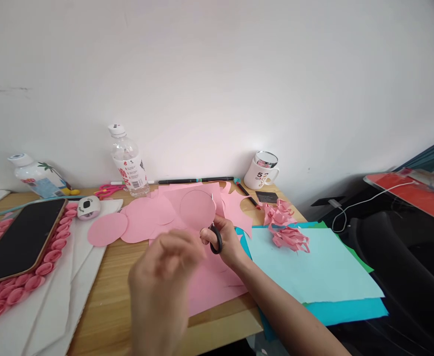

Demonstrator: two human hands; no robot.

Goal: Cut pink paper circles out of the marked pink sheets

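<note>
My right hand (227, 242) is closed round the black handle of a pair of scissors (216, 239), whose blades point away from me at the edge of a pink sheet. On that pink paper (197, 207) a circle outline is drawn, and the blades lie beside its right side. Nearer the camera, my left hand (165, 277) is raised over the desk and smeared by motion, its fingers bent; whether it holds anything cannot be made out. Cut pink paper circles (108, 229) lie overlapping to the left. A larger pink sheet (217, 284) lies flat beneath the hands.
Crumpled pink scraps (289, 230) rest on light blue sheets (313, 272) at the right. Along the wall stand a plastic bottle (130, 165) and a white mug (261, 173). A phone (22, 240) lies on pink paper rolls (52, 256) at the left.
</note>
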